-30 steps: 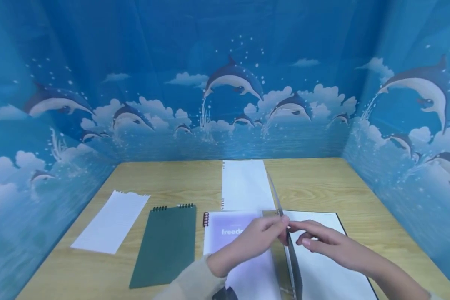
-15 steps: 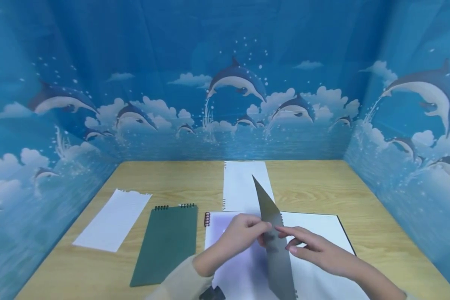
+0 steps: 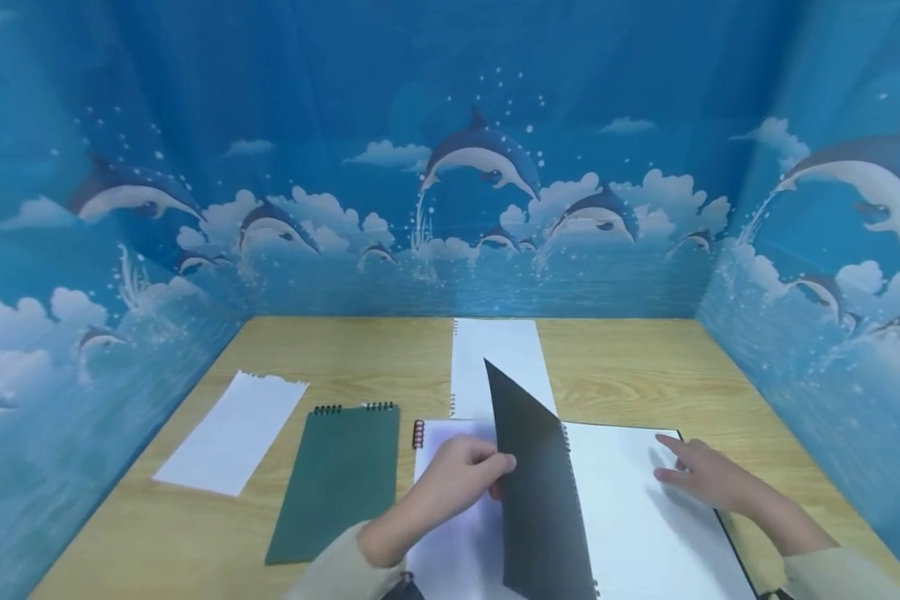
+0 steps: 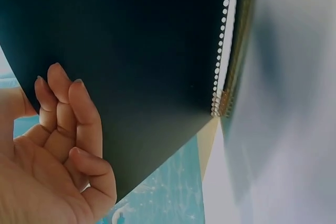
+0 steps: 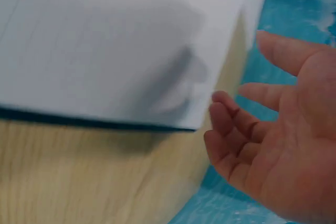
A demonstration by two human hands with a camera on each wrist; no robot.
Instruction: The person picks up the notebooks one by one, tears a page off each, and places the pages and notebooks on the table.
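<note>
A spiral notebook lies turned to its white lined page (image 3: 645, 525), its dark cover (image 3: 536, 492) standing up along the ring binding. My left hand (image 3: 461, 471) pinches the free edge of that cover, thumb on one face and fingers on the other, as the left wrist view (image 4: 63, 145) also has it. Under the cover and left hand, a purple and white notebook (image 3: 438, 537) with red rings is partly hidden. Over the page's far right corner hovers my right hand (image 3: 708, 477), index finger extended, other fingers loosely bent, holding nothing.
Left of the purple notebook is a green top-spiral notepad (image 3: 337, 487). A torn white sheet (image 3: 232, 433) lies farther left. Another loose sheet (image 3: 498, 358) lies at the back of the wooden table (image 3: 622, 358). A dolphin-print curtain (image 3: 345, 275) encloses three sides.
My left hand has drawn the dark cover leftward, so its face now shows more broadly. The right hand has left the cover and moved right, over the far corner of the white page.
</note>
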